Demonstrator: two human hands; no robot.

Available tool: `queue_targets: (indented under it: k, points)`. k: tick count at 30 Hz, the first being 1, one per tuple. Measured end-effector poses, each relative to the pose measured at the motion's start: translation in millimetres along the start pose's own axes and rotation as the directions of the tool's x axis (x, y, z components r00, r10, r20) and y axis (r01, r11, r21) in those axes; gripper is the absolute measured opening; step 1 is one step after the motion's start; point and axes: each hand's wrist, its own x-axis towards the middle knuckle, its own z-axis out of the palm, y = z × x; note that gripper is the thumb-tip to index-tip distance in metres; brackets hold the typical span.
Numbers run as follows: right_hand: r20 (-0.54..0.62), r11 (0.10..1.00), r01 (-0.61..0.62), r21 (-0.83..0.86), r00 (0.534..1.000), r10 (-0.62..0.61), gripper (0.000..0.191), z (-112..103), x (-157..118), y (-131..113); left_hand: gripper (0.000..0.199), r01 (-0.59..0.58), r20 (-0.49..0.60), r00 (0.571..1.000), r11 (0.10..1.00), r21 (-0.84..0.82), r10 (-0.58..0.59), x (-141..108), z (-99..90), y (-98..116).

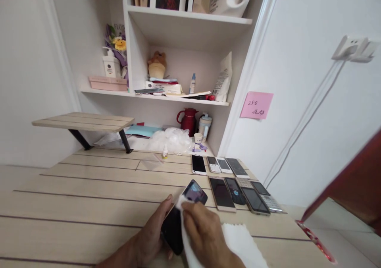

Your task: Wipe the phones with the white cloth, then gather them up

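Observation:
My left hand (151, 230) is wrapped round the lower left edge of a black smartphone (172, 230), which is tilted above the table. My right hand (205, 230) pinches a white tissue (180, 201) and presses it on the phone's screen. Light reflects off the phone's upper end. Part of the tissue hangs down below my right hand. Under my right wrist, another white sheet (242, 244) with a ragged edge lies on the table. The phone's far lower side is partly hidden by my right hand and the tissue.
Several phones lie to the right, among them a white-framed smartphone (199, 164) and a keypad phone (213, 164). A small dropper bottle (165, 153) and a clear plastic bag (151, 162) are farther back. A small raised wooden stand (83, 121) is at the left, before a shelf unit (190, 18).

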Motion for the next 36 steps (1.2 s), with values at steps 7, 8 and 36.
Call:
queue_targets:
  k: [7, 8, 36]
  points:
    - [0.060, 1.000, 0.019, 0.024, 0.998, -0.021, 0.021, 5.5, -5.1, -7.9, 0.057, -0.027, -0.018, 1.000, 0.994, -0.105, 0.025, 3.3, 3.1, -2.1]
    - [0.008, 0.999, -0.038, 0.023, 0.999, 0.038, 0.022, 5.2, -4.6, -5.7, 0.059, -0.038, -0.018, 0.999, 0.998, -0.053, 0.037, 4.2, 2.4, -3.1]
    - [0.191, 0.998, 0.069, -0.004, 0.979, -0.067, 0.017, 5.3, -4.4, -19.3, 0.053, -0.049, 0.021, 0.998, 0.987, -0.155, 0.053, 0.8, 7.8, 0.6]
